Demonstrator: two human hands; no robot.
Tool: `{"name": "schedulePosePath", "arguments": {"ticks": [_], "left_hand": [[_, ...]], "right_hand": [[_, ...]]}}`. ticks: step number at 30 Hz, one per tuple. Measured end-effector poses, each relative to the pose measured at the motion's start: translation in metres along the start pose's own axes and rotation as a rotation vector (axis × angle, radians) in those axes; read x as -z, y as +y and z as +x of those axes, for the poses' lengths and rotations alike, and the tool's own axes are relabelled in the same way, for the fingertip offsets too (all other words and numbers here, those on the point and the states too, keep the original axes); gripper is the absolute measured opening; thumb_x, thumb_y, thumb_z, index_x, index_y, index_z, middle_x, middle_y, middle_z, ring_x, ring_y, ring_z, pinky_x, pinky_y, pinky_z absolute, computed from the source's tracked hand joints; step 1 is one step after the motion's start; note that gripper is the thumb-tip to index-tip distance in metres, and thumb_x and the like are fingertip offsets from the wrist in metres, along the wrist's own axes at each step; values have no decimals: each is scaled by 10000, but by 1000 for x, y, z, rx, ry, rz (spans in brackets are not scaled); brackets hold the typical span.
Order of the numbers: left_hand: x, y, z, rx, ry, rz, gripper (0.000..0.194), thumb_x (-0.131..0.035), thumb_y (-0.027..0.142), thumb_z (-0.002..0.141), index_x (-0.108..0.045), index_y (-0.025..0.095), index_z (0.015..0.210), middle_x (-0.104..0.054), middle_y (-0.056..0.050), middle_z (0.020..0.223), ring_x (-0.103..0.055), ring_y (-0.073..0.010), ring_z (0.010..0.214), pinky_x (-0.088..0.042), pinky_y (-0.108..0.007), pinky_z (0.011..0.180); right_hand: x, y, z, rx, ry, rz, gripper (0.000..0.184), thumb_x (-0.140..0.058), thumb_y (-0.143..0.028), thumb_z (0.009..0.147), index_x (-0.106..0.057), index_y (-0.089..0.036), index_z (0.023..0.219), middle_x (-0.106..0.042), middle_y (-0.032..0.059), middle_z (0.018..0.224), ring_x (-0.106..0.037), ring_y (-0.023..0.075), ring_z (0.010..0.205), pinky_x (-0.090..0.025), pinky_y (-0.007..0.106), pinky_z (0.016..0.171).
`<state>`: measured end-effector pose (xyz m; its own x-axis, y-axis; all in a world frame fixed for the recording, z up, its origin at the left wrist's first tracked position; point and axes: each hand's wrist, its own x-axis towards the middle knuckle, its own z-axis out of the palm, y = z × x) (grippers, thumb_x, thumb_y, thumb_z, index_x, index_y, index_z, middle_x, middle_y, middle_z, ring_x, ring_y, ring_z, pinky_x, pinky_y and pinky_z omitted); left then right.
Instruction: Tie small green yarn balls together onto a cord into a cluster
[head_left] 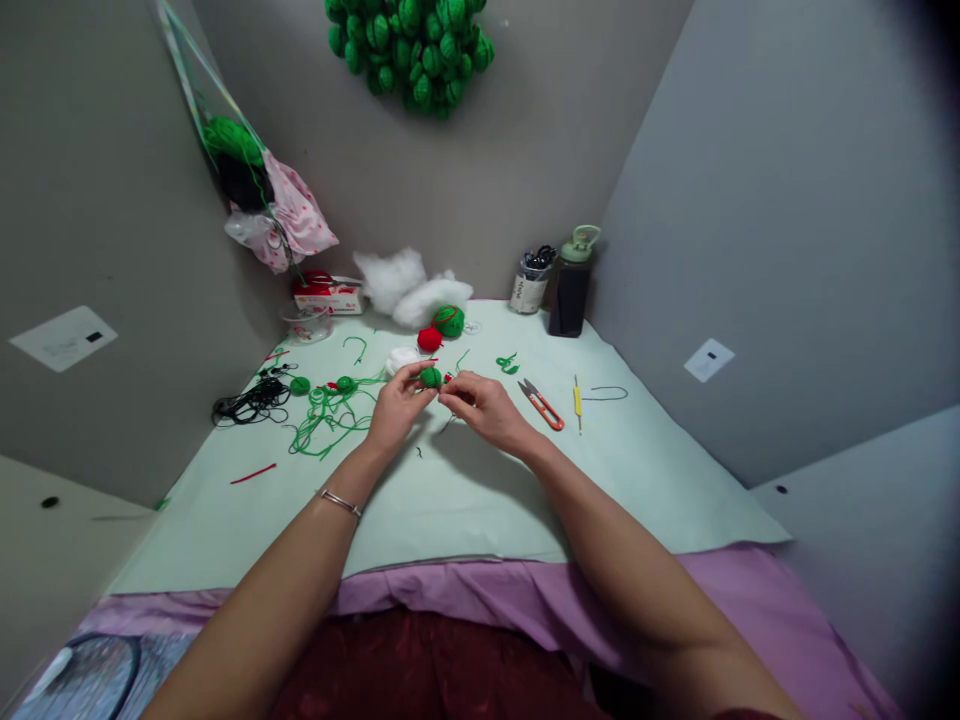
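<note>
My left hand [399, 402] pinches a small green yarn ball [430, 377] above the middle of the table. Close against its right side is my right hand [481, 405], with thumb and fingertips pressed together. A small red and white bit [448, 378] shows by the right fingertips; what exactly those fingers grip is too small to tell. Just beyond the hands lie a white yarn ball [403, 360], a red yarn ball [429, 340] and a larger green yarn ball [449, 321]. Loose green yarn [326, 420] spreads left of my left hand.
Orange-handled snips [541, 405] and a yellow-handled crochet hook [577, 403] lie to the right. Black cord [255, 398] is heaped at the left. White stuffing [412, 288], a dark bottle [571, 290] and a pen cup [529, 285] stand along the back. Green balls [416, 45] hang above.
</note>
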<state>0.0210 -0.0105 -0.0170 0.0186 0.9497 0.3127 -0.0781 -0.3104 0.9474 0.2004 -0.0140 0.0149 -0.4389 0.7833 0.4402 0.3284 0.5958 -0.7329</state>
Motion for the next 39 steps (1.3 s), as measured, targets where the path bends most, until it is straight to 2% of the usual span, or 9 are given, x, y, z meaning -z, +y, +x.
{"name": "schedulePosePath", "arguments": {"ticks": [4,13,18,23,26,30,32,35,39], "left_hand": [[1,3,-1,29,13,-8,465,-771,323,748,-638,180,1170,-714,-95,1142,-675,-223,1085,-508,-378,1004],[2,2,0,-14,-8,57,415,-780,326,736,-623,194,1097,-706,-80,1093,-682,-212,1002,-542,-362,919],[2,6,1,21,23,-23,431,-790,314,711,-625,206,1094,-686,-72,1123,-683,-201,991,-549,-346,908],[0,15,0,79,15,-161,436,-781,269,717,-630,228,1124,-671,-35,1052,-685,-162,903,-568,-382,941],[0,19,0,114,15,-214,422,-788,248,712,-639,225,1106,-669,-21,996,-698,-155,867,-561,-410,977],[0,15,0,116,26,-221,420,-803,257,711,-648,208,1099,-678,-31,1036,-705,-158,887,-555,-410,989],[0,12,1,121,38,-220,423,-820,263,700,-656,197,1085,-686,-34,1036,-702,-155,864,-561,-408,972],[0,9,1,125,35,-223,428,-844,267,682,-670,185,1064,-698,-25,991,-688,-144,823,-567,-390,942],[0,6,1,120,35,-230,426,-861,275,676,-687,183,1054,-705,-18,963,-684,-142,828,-566,-361,917]], "right_hand": [[-2,2,0,54,36,-34,180,-598,-306,958,-677,-196,841,-597,14,787,-514,137,689,-395,275,678],[-6,-1,-2,129,58,-152,171,-578,-284,980,-694,-202,884,-606,27,801,-524,148,701,-400,277,688],[-7,-4,-3,141,1,-200,163,-559,-301,995,-693,-213,962,-600,30,813,-537,165,746,-401,281,710],[-2,-6,-3,120,98,-151,252,-425,-269,1030,-663,-200,985,-610,51,884,-563,171,785,-422,297,759],[0,-3,-3,100,145,-87,280,-394,-206,1000,-658,-204,1094,-626,57,917,-577,171,783,-437,302,759],[-2,1,-2,3,149,20,415,-476,-196,953,-533,-246,1361,-634,-5,827,-555,148,679,-441,284,708],[-4,1,-1,-55,144,93,353,-530,-231,945,-561,-238,1296,-640,-20,790,-545,137,626,-439,276,673],[-4,1,0,-63,175,99,95,-601,-267,933,-661,-207,975,-639,2,778,-554,137,643,-430,272,659],[-2,2,1,20,243,-68,55,-682,-220,896,-718,-201,859,-597,17,813,-550,140,709,-415,268,686]]}}
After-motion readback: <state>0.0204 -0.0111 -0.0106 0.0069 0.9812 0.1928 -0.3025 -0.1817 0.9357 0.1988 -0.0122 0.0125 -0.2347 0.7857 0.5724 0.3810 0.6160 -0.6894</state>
